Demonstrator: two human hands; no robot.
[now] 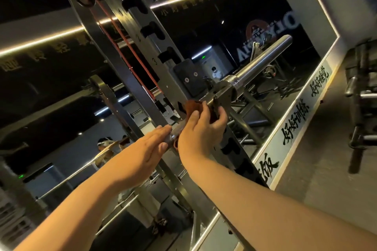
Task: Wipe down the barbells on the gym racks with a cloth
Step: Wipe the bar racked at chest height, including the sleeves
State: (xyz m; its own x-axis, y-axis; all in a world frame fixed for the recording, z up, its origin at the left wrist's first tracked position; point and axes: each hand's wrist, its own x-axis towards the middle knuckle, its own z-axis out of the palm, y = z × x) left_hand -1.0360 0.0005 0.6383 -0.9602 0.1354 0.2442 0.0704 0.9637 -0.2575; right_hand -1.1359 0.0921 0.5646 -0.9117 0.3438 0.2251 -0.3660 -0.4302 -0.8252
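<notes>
Right hand [202, 128] has a rust-brown cloth [191, 107] bunched round the bar [263, 61], right up against the collar by the rack [95, 32]. Left hand [142, 149] is flat with its fingers straight, fingertips touching the bar just beside the cloth. The bar's shiny end pokes up to the right. A red cord [130, 47] runs down the rack, and there's a big lit-edged mirror [193, 26] behind.

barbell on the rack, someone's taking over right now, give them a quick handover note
Right hand: grips the rust-brown cloth wrapped round the steel barbell, beside the grey slotted rack upright.
Left hand: fingers straight, resting on the bar beside the cloth.
Done: cannot tell how much is wiped.
Left: at least the shiny sleeve past the cloth.
</notes>
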